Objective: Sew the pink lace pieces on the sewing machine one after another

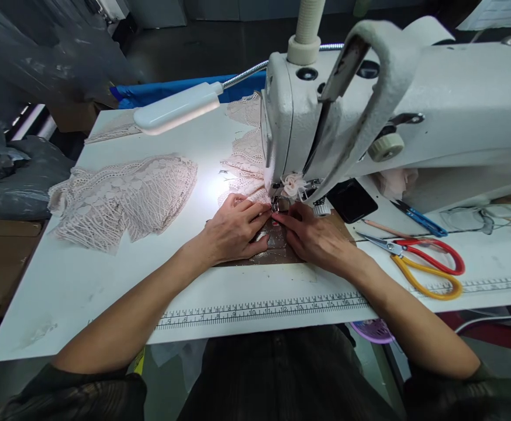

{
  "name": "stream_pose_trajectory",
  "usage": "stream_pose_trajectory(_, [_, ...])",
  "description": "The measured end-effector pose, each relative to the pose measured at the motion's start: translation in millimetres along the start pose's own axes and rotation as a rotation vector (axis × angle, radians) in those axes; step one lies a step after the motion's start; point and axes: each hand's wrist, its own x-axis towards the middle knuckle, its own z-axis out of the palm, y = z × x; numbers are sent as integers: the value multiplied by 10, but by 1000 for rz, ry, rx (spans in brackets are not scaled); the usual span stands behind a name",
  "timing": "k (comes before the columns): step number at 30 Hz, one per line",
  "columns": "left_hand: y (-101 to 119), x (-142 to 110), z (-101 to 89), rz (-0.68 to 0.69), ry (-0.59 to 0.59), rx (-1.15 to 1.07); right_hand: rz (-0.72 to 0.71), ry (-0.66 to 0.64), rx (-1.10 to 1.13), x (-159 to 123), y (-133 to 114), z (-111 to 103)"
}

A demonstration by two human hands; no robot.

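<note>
My left hand [235, 229] lies just left of the presser foot [280, 204] of a white sewing machine [277, 117]. Its fingertips rest at the near edge of a cream lace fabric [249, 166], and its thumb is spread apart on the brown plate [249, 257]. From the other side, my right hand [317, 238] reaches in with its fingers bent and one fingertip close to the foot. What its fingers hold, if anything, is hidden. The lace runs back from the foot, partly behind the machine head. A small cream fabric flower [293, 184] sits on the head above the foot.
Folded lace pieces [126, 199] lie at the left. A lamp [180, 108] hangs over the table. Right of my right hand are a black phone [352, 200], red-and-yellow-handled scissors [417, 257], blue thread snips [422, 219] and a pencil [387, 228]. A printed ruler [255, 310] runs along the front edge.
</note>
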Motion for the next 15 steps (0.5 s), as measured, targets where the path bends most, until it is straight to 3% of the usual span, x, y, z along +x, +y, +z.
stream_pose_trajectory(7, [-2, 41, -32, 11, -29, 75, 43, 38, 67, -25, 16, -14])
stream_pose_trajectory(15, [-36, 47, -17, -1, -58, 93, 259, -28, 385, 1, 221, -229])
